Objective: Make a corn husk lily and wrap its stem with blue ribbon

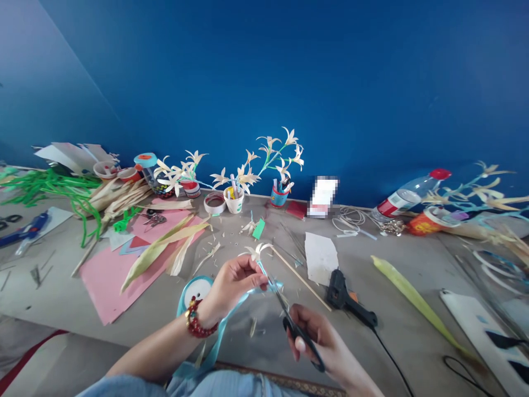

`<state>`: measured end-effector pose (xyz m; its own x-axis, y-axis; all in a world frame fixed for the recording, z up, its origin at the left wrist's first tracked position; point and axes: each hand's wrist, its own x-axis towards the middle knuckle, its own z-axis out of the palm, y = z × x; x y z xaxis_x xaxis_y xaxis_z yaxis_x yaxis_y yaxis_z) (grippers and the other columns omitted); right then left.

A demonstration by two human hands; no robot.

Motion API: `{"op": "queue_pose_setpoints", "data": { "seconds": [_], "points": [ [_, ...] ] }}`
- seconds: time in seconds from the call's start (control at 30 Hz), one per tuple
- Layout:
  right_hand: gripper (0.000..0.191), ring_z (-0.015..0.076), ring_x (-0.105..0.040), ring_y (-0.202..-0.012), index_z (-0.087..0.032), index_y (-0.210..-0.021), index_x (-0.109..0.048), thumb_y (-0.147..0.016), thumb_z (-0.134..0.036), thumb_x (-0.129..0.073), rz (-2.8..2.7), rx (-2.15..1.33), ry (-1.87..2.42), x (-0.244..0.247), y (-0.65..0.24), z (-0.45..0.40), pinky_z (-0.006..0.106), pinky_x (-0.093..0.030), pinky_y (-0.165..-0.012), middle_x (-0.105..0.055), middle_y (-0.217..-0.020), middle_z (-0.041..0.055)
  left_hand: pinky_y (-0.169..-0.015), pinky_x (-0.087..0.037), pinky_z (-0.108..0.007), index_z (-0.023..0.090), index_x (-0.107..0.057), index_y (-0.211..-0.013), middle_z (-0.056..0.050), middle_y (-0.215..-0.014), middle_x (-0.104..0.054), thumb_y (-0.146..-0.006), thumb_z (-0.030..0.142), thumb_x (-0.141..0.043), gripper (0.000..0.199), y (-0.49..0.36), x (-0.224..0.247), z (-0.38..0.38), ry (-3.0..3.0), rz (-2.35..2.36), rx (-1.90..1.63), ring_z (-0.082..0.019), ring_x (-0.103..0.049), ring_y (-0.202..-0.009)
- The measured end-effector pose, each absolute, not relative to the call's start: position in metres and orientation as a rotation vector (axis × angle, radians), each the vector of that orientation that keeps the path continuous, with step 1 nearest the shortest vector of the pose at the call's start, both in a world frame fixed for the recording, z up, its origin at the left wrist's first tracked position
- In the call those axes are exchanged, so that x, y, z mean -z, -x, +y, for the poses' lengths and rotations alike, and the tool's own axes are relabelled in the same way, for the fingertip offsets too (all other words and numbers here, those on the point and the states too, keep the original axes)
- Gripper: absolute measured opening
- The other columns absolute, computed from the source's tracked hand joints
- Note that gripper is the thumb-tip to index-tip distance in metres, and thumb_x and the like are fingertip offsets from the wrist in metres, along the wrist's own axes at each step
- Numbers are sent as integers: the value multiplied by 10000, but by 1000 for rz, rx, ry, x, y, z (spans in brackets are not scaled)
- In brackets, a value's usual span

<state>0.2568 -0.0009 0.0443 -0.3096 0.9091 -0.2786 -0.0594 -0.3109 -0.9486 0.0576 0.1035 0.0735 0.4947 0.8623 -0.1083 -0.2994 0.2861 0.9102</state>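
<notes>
My left hand pinches a small cream-coloured flower by its stem, petals pointing up and away from me. In my right hand is a pair of black-handled scissors, whose blades reach up to the stem just beside my left fingertips. Light blue ribbon runs from the stem down past my left wrist towards my lap. A ribbon spool lies on the table behind that wrist. Whether the blades touch the ribbon I cannot tell.
A black glue gun with its cord lies right of my hands, near a white paper piece. Pink paper and dry husks spread to the left. Cups with finished flowers and a bottle stand along the blue wall.
</notes>
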Motion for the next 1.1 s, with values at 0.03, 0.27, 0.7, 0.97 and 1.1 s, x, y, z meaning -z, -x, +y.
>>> {"op": "queue_pose_setpoints", "data": {
  "seconds": [0.03,0.27,0.7,0.97,1.1],
  "points": [
    [647,94,-443,-520,-197,-752,-444,-627,-783,-690,-1187,-1715,1182,-43,-256,-1,213,-306,-505,-508,-620,-29,-642,-488,-231,137,-645,-709,-9,-659,-653,-728,294,-820,236,-58,-72,103,-991,700,-860,-111,-610,-611],
    [635,87,-425,-460,-209,-721,-418,-649,-790,-662,-1224,-1684,1153,-33,-252,-2,209,-300,-461,-440,-558,-58,-621,-486,-222,128,-647,-715,3,-636,-634,-718,304,-826,251,-58,-73,103,-977,723,-844,-97,-591,-586],
    [657,84,-375,-422,-230,-662,-368,-647,-848,-590,-1293,-1586,1221,-38,-247,1,219,-274,-422,-394,-505,-71,-600,-463,-207,129,-625,-705,8,-616,-631,-702,300,-834,270,-62,-73,103,-945,761,-859,-92,-588,-566],
    [661,85,-356,-452,-229,-669,-373,-645,-854,-586,-1283,-1582,1228,-39,-246,1,224,-257,-440,-389,-527,-71,-600,-459,-205,132,-620,-705,11,-619,-627,-701,300,-831,269,-63,-73,104,-955,769,-860,-90,-583,-567],
    [671,102,-383,-495,-225,-680,-382,-641,-867,-573,-1337,-1593,1179,-42,-247,4,238,-272,-476,-436,-547,-47,-591,-455,-208,132,-619,-701,7,-615,-628,-696,313,-831,279,-64,-76,104,-961,797,-851,-92,-574,-563]
  ]
}}
